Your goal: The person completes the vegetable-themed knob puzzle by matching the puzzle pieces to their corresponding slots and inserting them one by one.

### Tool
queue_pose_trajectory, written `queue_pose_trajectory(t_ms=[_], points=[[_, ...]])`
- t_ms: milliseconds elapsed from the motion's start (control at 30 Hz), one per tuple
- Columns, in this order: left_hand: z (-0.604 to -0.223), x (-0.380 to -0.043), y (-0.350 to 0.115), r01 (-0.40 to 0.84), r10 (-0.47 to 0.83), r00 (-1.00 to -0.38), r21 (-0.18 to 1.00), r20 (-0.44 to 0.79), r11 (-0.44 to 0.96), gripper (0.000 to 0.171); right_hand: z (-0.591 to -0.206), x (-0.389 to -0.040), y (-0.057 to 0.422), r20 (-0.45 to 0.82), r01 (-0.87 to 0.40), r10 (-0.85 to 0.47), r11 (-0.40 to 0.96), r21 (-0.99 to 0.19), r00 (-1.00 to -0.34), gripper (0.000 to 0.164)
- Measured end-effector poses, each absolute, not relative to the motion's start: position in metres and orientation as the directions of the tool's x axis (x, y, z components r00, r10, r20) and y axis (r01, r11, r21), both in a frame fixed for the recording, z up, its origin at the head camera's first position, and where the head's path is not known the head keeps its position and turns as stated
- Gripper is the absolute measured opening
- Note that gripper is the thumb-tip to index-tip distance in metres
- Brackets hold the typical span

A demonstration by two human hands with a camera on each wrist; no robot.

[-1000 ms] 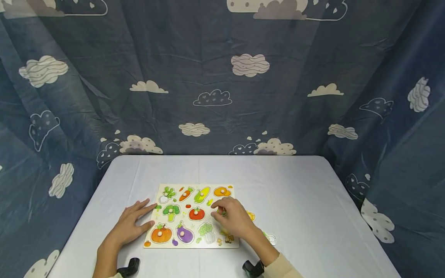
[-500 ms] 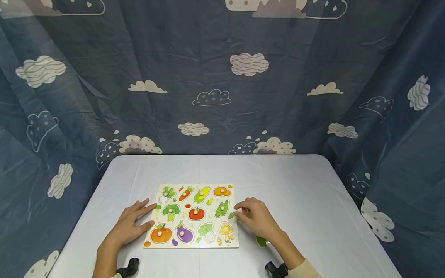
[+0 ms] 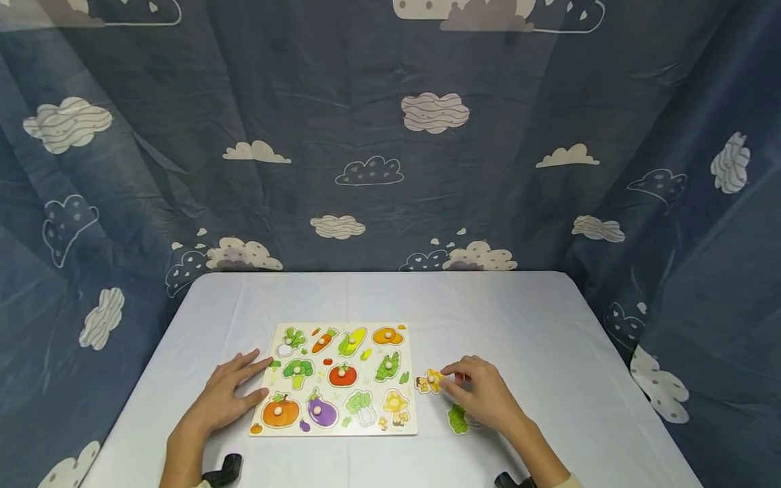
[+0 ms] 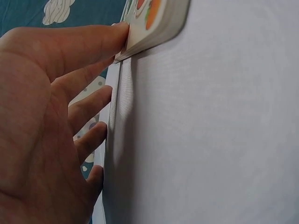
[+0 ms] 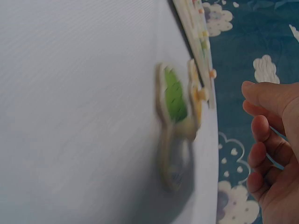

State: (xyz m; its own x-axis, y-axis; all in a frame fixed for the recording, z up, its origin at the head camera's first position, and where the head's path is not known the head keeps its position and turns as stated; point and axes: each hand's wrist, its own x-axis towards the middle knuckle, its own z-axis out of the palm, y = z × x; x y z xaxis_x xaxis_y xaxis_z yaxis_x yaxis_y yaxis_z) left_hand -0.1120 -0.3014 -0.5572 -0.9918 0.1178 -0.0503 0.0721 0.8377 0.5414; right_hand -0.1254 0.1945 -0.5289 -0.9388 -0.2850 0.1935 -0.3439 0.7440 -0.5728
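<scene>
My left hand (image 3: 226, 393) rests at the left side of a wooden vegetable puzzle board (image 3: 372, 379), fingers spread, with the thumb and a fingertip at its edge. In the left wrist view, the thumb touches the board's corner (image 4: 149, 35). To the board's right, my right hand (image 3: 485, 393) hovers with fingertips at a mushroom puzzle piece (image 3: 434, 379), which has a knob. Partly under that hand lies a leafy green cabbage piece (image 3: 457, 419). The right wrist view shows a gap between thumb and fingers, away from the mushroom piece's knob (image 5: 202, 94).
Knobbed pieces such as the pea pod (image 3: 387, 366), tomato (image 3: 343, 375) and pumpkin (image 3: 281, 411) sit in the board. The cabbage slot (image 3: 362, 407) and mushroom slot (image 3: 395, 403) show printed pictures without knobs. A white cloth (image 3: 488, 318) covers the table, with a cloud-patterned curtain (image 3: 305, 196) behind.
My right hand has left the pea pod piece on the board and moved right to the mushroom piece. The left hand has stayed at the board's edge.
</scene>
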Motion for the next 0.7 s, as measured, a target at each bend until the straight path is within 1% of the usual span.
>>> queue_pose_trajectory(t_ms=[200, 467, 600, 700], points=[[-0.555, -0.111, -0.301, 0.074, 0.123, -0.991, 0.543, -0.054, 0.836, 0.061, -0.537, -0.116, 0.213, 0.198, -0.331, -0.266, 0.749, -0.573, -0.944, 0.015], [-0.556, -0.111, -0.301, 0.07, 0.117, -0.992, 0.529, -0.055, 0.846, 0.061, -0.541, -0.104, 0.231, 0.23, -0.355, -0.27, 0.739, -0.573, -0.935, 0.014], [-0.557, -0.112, -0.301, 0.067, 0.113, -0.992, 0.526, -0.055, 0.848, 0.062, -0.542, -0.1, 0.237, 0.193, -0.334, -0.273, 0.743, -0.58, -0.942, 0.015], [-0.557, -0.111, -0.3, 0.059, 0.108, -0.992, 0.525, -0.062, 0.849, 0.062, -0.543, -0.098, 0.24, 0.138, -0.313, -0.288, 0.755, -0.576, -0.948, 0.017]])
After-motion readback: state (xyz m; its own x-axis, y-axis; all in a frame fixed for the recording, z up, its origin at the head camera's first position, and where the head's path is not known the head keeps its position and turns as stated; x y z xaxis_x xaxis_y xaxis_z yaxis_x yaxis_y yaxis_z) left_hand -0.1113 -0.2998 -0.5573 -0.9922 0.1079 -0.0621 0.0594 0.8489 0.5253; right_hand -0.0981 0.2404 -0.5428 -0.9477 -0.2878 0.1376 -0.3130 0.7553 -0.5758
